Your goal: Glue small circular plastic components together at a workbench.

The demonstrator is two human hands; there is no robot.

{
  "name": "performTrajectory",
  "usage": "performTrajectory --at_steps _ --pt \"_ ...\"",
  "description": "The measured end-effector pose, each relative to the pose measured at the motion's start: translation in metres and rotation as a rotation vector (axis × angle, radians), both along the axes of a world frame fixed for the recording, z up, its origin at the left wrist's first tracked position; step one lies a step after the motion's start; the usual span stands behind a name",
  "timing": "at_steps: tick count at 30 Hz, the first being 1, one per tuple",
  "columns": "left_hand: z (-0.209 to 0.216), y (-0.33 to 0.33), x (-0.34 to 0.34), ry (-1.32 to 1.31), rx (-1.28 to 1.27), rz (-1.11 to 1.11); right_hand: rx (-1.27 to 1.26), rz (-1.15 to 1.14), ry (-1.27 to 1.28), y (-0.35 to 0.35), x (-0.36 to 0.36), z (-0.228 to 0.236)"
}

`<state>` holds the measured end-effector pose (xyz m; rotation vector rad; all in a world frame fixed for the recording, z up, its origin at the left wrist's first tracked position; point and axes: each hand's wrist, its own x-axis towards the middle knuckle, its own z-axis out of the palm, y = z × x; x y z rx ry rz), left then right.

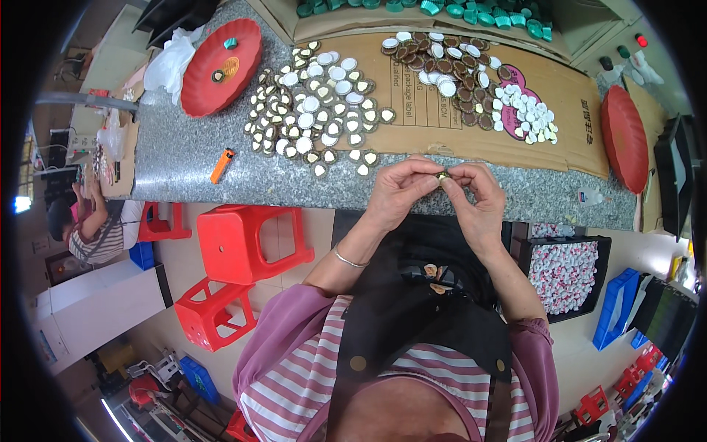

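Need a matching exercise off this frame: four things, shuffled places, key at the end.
1. Orange plastic lighter
2. Small round dark disc with a pale centre
3. Silver metal bangle
4. Pile of small white pieces

A. Around the left wrist
B. On the flat brown cardboard
C. Between left hand and right hand
D. Directly on the speckled grey counter

Pairs: 1-D, 2-C, 3-A, 4-B

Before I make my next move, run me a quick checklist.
1. Round piece at the fingertips of both left hand and right hand: ok.
2. Piece's seating: cannot tell, too small and partly covered.
3. White pieces out on the cardboard: ok.
4. Lighter apart from the piled pieces: ok.
5. Left red dish empty: not ok, a teal cup lies in it.
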<state>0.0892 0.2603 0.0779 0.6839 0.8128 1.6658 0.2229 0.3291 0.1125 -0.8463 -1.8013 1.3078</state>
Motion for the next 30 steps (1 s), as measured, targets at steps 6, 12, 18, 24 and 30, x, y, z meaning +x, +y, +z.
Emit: performTrajectory --at_steps 6,12,18,24,30 --pt "0.004 0.000 0.009 -0.010 -0.052 0.101 0.033 -0.074 0.084 -0.008 -0.003 -0.005" --pt "0.001 0.001 0.017 -0.015 -0.003 0.213 -0.196 -0.065 0.227 -0.013 -0.005 -0.008" --pt "0.004 0.000 0.018 0.099 -0.063 0.227 0.045 -0.058 0.040 -0.008 -0.002 -0.006" --pt "0.010 -0.001 0.021 0.232 -0.030 0.249 0.253 -0.069 -0.022 -0.008 -0.003 -0.003" --pt "0.008 0.001 0.009 0.350 -0.077 0.211 0.135 0.029 -0.077 -0.001 0.000 0.000"
